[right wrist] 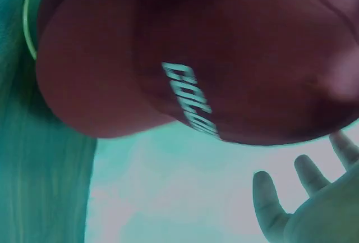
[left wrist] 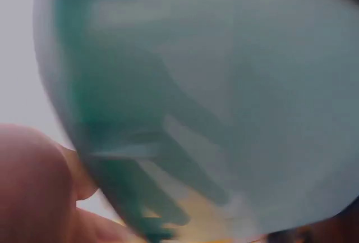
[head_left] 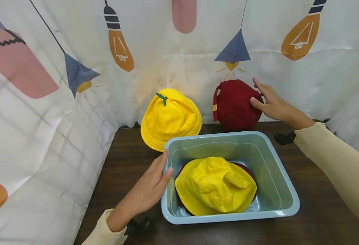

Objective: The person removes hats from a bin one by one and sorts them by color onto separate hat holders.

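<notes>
a curtained nook, lamp-print cloth (head_left: 179,61) hanging behind a dark table (head_left: 127,160)

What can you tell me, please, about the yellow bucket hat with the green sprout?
The yellow bucket hat looks like soft fabric, with a rounded, creased crown, downturned brim and green sprout ornament on top. It sits crown-up, tilted, behind the far left corner of the light-blue basin; whether they touch is unclear. What it rests on is hidden.
</notes>
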{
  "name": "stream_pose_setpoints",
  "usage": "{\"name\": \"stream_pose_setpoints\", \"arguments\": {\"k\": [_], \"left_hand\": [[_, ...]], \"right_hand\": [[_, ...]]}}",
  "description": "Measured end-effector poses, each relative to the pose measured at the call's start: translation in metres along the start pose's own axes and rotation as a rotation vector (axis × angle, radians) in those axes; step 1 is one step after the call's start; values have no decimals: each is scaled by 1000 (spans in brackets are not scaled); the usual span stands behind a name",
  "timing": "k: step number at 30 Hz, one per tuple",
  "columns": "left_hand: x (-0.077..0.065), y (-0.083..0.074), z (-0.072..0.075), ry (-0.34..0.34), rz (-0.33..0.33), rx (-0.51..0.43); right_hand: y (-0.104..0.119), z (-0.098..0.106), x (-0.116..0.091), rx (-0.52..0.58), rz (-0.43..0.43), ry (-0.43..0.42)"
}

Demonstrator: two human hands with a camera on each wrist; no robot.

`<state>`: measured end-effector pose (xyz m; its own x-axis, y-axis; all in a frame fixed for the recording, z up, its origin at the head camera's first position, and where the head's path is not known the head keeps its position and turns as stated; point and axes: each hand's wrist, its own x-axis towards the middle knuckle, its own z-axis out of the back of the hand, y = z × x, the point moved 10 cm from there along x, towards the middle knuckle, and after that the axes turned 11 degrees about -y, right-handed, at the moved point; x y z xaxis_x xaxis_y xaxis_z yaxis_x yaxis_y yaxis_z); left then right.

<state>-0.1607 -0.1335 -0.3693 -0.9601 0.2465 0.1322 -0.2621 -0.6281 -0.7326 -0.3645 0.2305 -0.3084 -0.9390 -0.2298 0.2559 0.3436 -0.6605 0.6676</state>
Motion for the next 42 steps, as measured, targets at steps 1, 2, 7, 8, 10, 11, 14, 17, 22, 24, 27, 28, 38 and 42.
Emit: {"name": "stream_pose_setpoints", "arguments": {"k": [1,2,7,8,10,11,14,17,22,24,27,28,38,42], "left_hand": [[2,-7,6,-2,-15,54],[4,-16,12,-10,-34,107],[27,-79,37,-70,-191,319],[36,-92,39,-75,-224,342],[56,-116,39,-68,-282,376],[68,-126,38,-64,-311,390],[112,-151,30,-65,-394,415],[161,-162,18,-77,-429,433],[228,-152,-16,-30,-364,449],[245,-146,-31,4,-338,450],[262,-138,-50,44,-307,455],[266,-136,-55,52,-305,457],[283,-127,-75,92,-267,464],[285,-124,-75,74,-252,449]], "right_hand": [[1,3,-1,5,0,-10],[1,7,-2,11,-4,-20],[-4,28,-12,-4,-37,-100],[-6,32,-15,-13,-53,-120],[-12,38,-20,-22,-74,-165],[-16,41,-23,-25,-82,-189],[-25,44,-30,-24,-81,-256],[-34,42,-34,-13,-61,-304],[-46,28,-37,30,-18,-331],[-49,22,-36,50,-1,-338],[-52,13,-34,99,20,-352],[-53,11,-33,115,25,-358],[-26,3,-38,203,15,-462],[-19,6,-42,291,9,-536]]}}
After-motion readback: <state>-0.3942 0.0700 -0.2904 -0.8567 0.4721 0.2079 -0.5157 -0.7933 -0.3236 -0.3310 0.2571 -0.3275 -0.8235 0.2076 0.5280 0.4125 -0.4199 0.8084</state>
